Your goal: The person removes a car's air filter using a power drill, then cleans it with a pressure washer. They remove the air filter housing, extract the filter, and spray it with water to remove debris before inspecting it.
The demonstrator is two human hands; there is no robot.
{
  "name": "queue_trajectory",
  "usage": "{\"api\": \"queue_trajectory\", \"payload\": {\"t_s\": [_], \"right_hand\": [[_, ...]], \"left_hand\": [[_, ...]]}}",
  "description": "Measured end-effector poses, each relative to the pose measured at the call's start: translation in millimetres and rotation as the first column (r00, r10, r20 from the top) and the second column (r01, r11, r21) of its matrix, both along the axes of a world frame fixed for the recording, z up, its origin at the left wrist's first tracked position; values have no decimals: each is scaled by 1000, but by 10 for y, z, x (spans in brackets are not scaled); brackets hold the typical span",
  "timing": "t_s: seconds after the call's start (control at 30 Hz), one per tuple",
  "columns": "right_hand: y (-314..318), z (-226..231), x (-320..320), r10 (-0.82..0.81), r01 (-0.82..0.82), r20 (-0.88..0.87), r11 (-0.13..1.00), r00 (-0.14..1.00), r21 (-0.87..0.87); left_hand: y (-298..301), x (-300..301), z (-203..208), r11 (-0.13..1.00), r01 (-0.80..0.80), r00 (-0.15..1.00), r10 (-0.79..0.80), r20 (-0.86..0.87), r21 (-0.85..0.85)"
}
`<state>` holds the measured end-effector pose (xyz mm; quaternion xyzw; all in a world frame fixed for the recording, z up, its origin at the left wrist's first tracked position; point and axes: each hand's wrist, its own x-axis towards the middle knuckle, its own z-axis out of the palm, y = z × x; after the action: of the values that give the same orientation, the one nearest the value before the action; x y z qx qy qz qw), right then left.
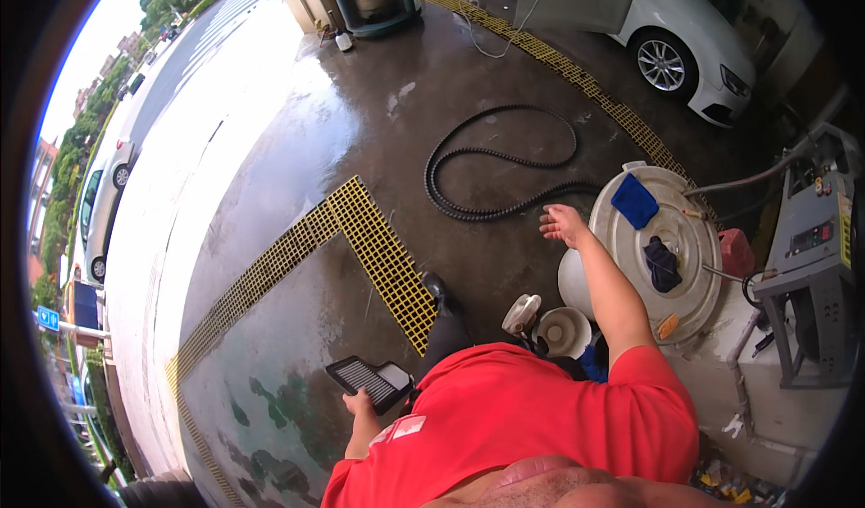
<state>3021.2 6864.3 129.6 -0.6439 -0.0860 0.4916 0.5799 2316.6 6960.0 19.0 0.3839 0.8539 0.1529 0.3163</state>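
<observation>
In my left hand [359, 402] is a car air filter [373, 382], a black rectangular frame with grey pleats, gripped along its near edge and held low beside my body. My right arm reaches forward, and the right hand [563, 226] hangs in the air with nothing in it, its fingers apart and slightly curled. Just right of that hand stands a large round off-white tank lid [622, 278]. On the lid rest a blue cloth [635, 202], a dark crumpled cloth [662, 265] and a small orange-yellow piece [668, 326].
A black ribbed hose [491, 215] loops over the wet floor. Yellow grating [383, 260] runs past my foot. Near my right side are an off-white bucket [563, 330] and a grey machine [815, 247]. A white car [676, 44] with an open door stands at the far right.
</observation>
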Motion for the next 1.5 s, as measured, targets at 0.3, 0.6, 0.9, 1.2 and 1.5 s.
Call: {"api": "queue_trajectory", "payload": {"t_s": [0.3, 0.6, 0.9, 1.2, 1.5], "right_hand": [[2900, 1293, 1564, -68, 25, 147, 961, 987, 275], [4880, 2910, 3735, -209, -7, 400, 880, 892, 476], [7178, 3084, 7164, -416, 121, 621, 880, 664, 460], [7890, 3665, 8192, -260, -194, 615, 797, 744, 572], [7714, 2169, 7973, 254, -118, 490, 949, 834, -291]], "left_hand": [[2030, 920, -447, 950, 69, 981, -121, -155, -304], [4694, 2734, 291, 961, 205, 979, -200, -46, 185], [5339, 4191, 624, 830, -275, 950, 156, 272, 486], [4928, 5163, 913, 888, -359, 933, 350, 86, 288], [5542, 5713, 561, 881, -423, 905, 397, 156, 212]]}}
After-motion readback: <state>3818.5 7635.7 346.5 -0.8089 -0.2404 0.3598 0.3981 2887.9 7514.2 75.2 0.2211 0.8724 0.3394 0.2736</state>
